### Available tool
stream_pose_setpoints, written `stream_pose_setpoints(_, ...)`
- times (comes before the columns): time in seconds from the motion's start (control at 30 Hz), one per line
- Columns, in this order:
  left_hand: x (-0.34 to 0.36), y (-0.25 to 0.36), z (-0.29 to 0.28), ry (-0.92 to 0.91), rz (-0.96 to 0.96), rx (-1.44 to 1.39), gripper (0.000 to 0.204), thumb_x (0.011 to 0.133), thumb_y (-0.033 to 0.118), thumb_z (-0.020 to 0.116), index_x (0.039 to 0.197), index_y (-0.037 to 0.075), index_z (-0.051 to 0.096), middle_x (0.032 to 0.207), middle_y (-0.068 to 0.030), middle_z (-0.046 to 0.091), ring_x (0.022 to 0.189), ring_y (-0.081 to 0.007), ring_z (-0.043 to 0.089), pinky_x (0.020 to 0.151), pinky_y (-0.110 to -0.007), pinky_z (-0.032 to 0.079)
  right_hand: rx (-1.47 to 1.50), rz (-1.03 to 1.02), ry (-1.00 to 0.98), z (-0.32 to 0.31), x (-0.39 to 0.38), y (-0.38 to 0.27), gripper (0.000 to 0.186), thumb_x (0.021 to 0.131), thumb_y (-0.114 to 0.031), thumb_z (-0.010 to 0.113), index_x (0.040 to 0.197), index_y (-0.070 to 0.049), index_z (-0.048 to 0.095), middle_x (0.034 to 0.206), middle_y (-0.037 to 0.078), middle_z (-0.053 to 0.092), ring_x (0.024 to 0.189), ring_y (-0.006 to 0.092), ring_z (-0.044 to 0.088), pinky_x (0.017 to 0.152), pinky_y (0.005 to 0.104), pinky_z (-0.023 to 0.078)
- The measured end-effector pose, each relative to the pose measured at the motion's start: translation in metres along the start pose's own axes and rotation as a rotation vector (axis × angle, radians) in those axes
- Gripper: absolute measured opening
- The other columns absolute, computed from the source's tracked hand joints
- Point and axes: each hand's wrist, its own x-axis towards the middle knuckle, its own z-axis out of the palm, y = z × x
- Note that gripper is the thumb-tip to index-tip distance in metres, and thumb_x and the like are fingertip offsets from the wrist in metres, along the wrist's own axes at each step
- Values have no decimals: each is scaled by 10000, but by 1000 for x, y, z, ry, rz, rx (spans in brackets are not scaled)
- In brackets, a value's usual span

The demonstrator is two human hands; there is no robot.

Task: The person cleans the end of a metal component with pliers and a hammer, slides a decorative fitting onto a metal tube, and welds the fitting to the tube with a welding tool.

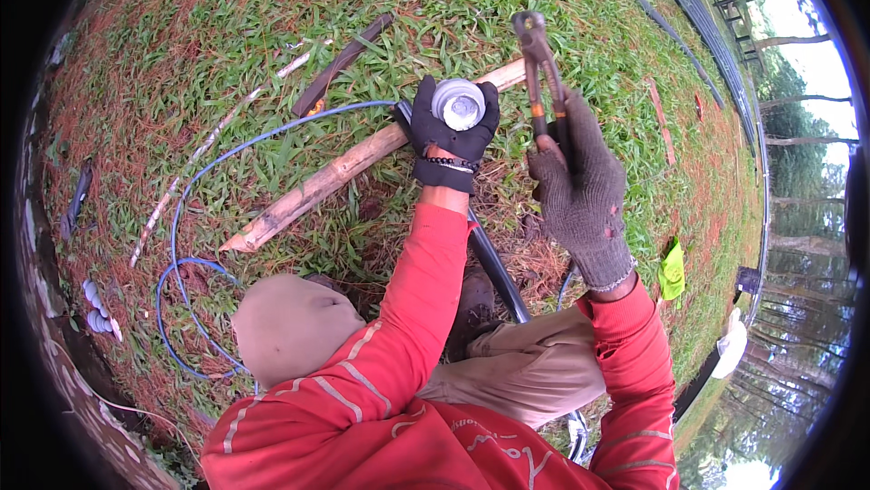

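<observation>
My left hand [455,132], in a black glove, grips a round grey plastic fitting [458,103] with a pale, rough-looking centre facing up. A black pipe [494,264] slants past beneath that wrist; whether the fitting touches it is hidden. Raised to the right, my right hand [580,187] in a grey knit glove is closed around the handles of a pair of pincers [541,64]. Their metal head points up and away from the fitting, and orange bands mark the handles. Under my left hand lies a peeled wooden stake [317,184] on the grass.
Blue tubing [178,218] loops across the grass on the left. Beyond it lie a thin pale stick [195,157] and a dark wooden strip [340,69]. A yellow-green piece [671,270] rests at the right. Long dark pipes [693,14] stretch along the far right.
</observation>
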Motion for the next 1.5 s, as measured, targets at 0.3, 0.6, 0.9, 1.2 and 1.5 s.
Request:
stream_pose_setpoints(0.3,6,6,-13,-91,-7,-104,434,1025,469,680,1179,67,619,1074,-152,681,1011,-358,686,914,-549,633,-39,39,-204,5,-4,-2,519,978,-42,653,1487,28,573,1114,328,726,1057,510,737,897,512,591)
stream_pose_setpoints(0.6,25,28,-21,-205,102,-123,465,970,471,674,1143,39,672,1107,-212,708,1131,-408,684,959,-570,617,-132,-160,-238,17,-2,4,568,1012,-48,684,1550,57,536,1033,153,758,842,163,726,832,369,607)
stream_pose_setpoints(0.9,4,-9,-8,-169,-11,-49,305,1033,408,573,985,116,642,986,-82,696,1002,-243,669,854,-436,575,-49,-62,-108,5,-7,7,563,1003,-24,660,1543,65,530,897,133,728,742,143,705,695,347,589)
stream_pose_setpoints(1.2,26,-13,-31,-376,426,881,439,1015,466,597,1187,71,680,1187,-144,719,1150,-363,686,1010,-578,571,-128,34,-145,-5,4,11,538,978,-55,660,1492,71,561,1080,320,757,996,479,769,864,507,606)
stream_pose_setpoints(1.5,-1,-6,2,-33,-13,-76,578,978,546,719,1151,0,641,1082,-194,714,999,-364,723,899,-508,642,-101,31,-222,0,-2,21,521,970,-53,677,1473,47,586,1111,321,752,1035,474,766,895,490,606)
